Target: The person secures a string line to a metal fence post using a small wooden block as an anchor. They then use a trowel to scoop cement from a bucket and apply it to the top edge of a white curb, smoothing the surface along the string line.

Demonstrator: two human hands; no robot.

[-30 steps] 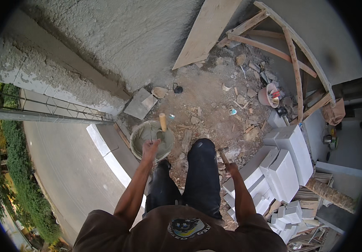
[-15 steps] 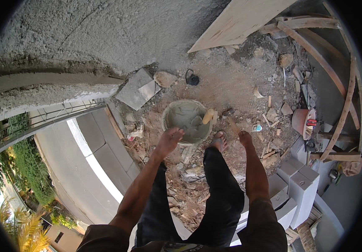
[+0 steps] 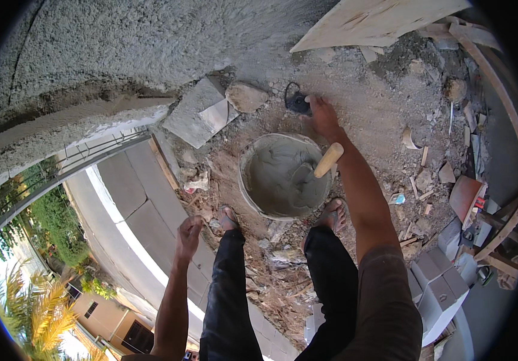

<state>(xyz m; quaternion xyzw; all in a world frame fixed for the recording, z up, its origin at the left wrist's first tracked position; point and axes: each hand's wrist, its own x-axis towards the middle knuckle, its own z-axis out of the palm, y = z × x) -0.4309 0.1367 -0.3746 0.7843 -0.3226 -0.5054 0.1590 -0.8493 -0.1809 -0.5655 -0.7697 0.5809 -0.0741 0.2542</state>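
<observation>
A small dark object point(image 3: 297, 102) is lying on the rubble-strewn ground in the upper middle of the frame, just left of the right hand point(image 3: 324, 117), whose fingers are reaching toward it, loosely spread and holding nothing. Below it, one mortar bucket point(image 3: 284, 175) is sitting with one wooden-handled trowel point(image 3: 327, 160) leaning inside. The left hand point(image 3: 188, 236) is hanging empty at lower left, much farther off, fingers loosely curled.

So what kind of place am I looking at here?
Most likely an outdoor building site on a raised ledge. A bucket of wet mortar stands among rubble, rough grey render covers the wall, and white blocks are stacked nearby. The right hand reaches past the bucket.
</observation>
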